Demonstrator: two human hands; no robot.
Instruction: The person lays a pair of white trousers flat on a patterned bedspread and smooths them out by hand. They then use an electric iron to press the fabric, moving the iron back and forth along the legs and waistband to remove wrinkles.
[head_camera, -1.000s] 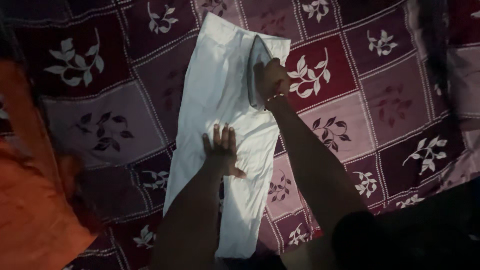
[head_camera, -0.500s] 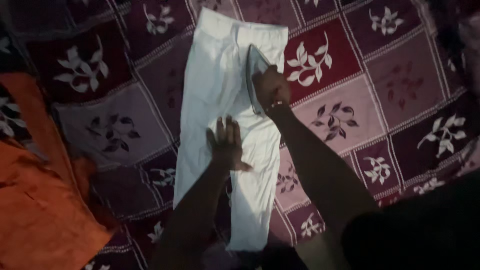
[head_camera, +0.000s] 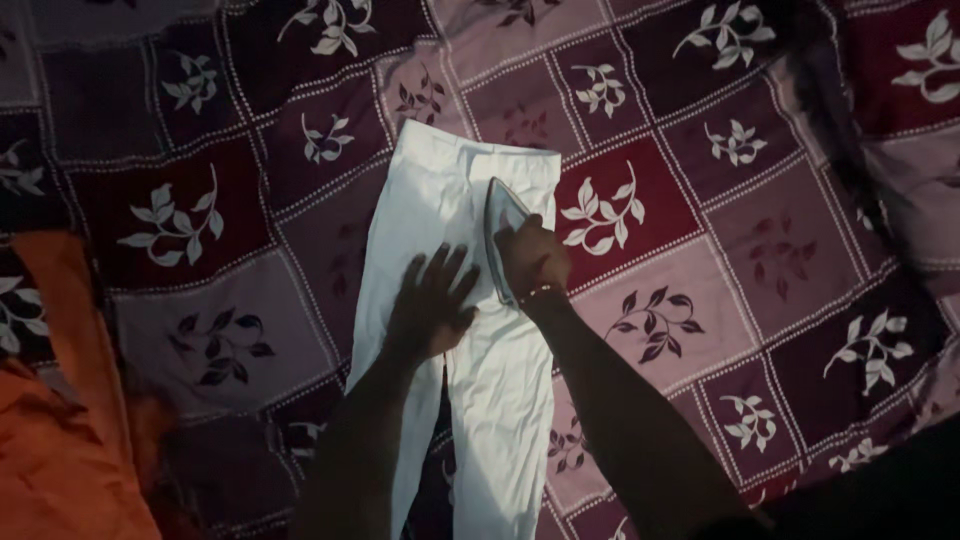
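Head view, looking straight down. White trousers (head_camera: 470, 330) lay flat on a patchwork bedspread (head_camera: 700, 250) of maroon, pink and dark squares with white leaf prints, waistband toward 12 o'clock, both legs running down toward 6 o'clock and parting just below the hands. Left hand (head_camera: 432, 305) pressed palm-down on the cloth near the middle of the garment, fingers spread and pointing to 12 o'clock, grip released, holding nothing, only flattening the fabric. Right hand (head_camera: 535, 260) sat just beside it at 3 o'clock, grip clenched around the handle of an iron (head_camera: 503, 225), a thin bangle showing at the wrist. Iron rested on the upper right part of the trousers, its pointed nose aimed at 12 o'clock, soleplate side toward the cloth, its edge lying close to the garment's right border. Hands near each other but apart, a strip of white cloth between them. Both forearms entered from 6 o'clock. Orange cloth (head_camera: 60, 440) lay bunched at 8 o'clock of the scene, well apart from the trousers, touching the bedspread's left side. Dim light; finer detail of the iron could not be told.
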